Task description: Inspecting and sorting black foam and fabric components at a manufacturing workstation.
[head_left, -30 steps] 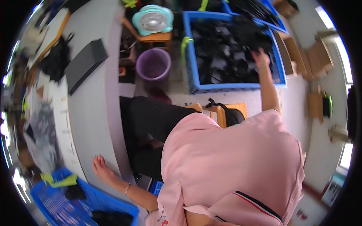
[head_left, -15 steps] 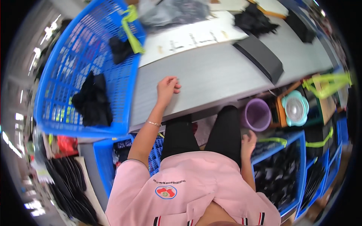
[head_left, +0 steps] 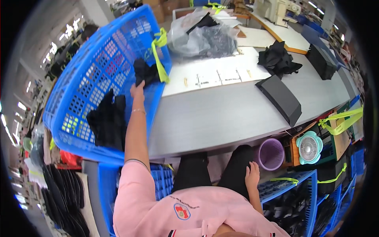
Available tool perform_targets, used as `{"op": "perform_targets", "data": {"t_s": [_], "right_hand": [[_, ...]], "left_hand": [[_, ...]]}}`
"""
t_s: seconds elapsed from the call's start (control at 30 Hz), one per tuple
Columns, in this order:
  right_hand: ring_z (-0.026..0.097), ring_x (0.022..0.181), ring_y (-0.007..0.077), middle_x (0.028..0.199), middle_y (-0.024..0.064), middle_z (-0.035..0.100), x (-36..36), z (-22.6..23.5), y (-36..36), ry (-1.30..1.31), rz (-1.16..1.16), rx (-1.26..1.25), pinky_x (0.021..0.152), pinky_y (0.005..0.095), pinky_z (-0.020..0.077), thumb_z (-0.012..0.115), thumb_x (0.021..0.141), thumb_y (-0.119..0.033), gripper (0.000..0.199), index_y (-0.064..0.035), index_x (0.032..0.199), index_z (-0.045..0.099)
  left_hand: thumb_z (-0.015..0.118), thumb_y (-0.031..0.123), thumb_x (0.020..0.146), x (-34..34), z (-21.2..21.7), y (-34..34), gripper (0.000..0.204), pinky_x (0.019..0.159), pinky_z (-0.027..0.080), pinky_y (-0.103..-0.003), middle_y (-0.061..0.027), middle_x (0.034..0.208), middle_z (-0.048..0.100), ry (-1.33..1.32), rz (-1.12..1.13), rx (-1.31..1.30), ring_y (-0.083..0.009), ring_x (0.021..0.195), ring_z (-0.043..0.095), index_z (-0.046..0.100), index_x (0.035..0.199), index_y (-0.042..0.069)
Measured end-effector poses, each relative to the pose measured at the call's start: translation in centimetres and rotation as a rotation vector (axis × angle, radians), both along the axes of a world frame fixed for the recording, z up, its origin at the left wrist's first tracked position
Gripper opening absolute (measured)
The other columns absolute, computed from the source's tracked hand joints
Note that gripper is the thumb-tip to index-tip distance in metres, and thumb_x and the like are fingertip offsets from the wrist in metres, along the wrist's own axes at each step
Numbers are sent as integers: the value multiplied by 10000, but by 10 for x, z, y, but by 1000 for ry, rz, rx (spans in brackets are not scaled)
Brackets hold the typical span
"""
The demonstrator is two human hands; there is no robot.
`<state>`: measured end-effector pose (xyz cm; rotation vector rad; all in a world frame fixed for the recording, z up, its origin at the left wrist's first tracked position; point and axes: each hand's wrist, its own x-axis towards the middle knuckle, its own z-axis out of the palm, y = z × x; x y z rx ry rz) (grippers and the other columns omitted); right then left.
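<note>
My left hand reaches into the tilted blue plastic basket. Its fingers are drawn together at the lower edge of a small black fabric piece, partly hidden there. A larger bundle of black fabric lies nearer in the same basket, beside my left forearm. My right hand hangs low beside my right thigh, fingers loosely extended and holding nothing. Nearest to it are a purple bin and a blue crate of black pieces.
On the grey table lie a black block-shaped piece, crumpled black fabric, a marked white board and a clear plastic bag. A turquoise fan stands under the right side. Stacked black pieces lie at lower left.
My left hand has gone from above the table to the left, into the basket, up to the small black fabric piece. The view has shifted, showing more of the far side.
</note>
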<state>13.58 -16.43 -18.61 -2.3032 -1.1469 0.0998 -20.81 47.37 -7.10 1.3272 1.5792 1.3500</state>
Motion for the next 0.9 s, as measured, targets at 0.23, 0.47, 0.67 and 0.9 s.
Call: {"op": "perform_targets", "data": {"t_s": [0.23, 0.47, 0.67, 0.9], "right_hand": [[582, 1093, 357, 1310, 142, 547, -4, 31, 14, -49, 142, -61, 928, 460, 475, 625, 891, -98, 300, -51, 1186, 613], [638, 993, 359, 1301, 153, 572, -42, 103, 84, 23, 370, 228, 844, 423, 528, 645, 865, -40, 347, -46, 1210, 608], [569, 1192, 332, 1304, 166, 574, -52, 152, 136, -308, 410, 504, 1039, 452, 427, 676, 835, -36, 450, -15, 1274, 577], [488, 1318, 296, 1384, 157, 521, -35, 118, 146, -264, 485, 354, 1164, 481, 282, 722, 833, -133, 541, -41, 1335, 543]], "left_hand": [[697, 141, 903, 66, 52, -63, 272, 807, 516, -357, -102, 1124, 693, -266, 48, 232, -204, 818, 622, 638, 1114, -21], [636, 15, 840, 123, 108, -211, 143, 994, 433, -444, -179, 1262, 625, 495, -442, 879, -368, 1136, 565, 596, 978, 9], [670, 25, 822, 148, 39, -340, 154, 1053, 424, -448, -166, 1243, 623, 484, -1076, 693, -378, 1243, 523, 609, 962, 7], [727, 130, 860, 155, 36, -392, 299, 1054, 422, -435, -171, 1255, 620, 235, -990, 253, -333, 1268, 514, 638, 1135, 52]]}}
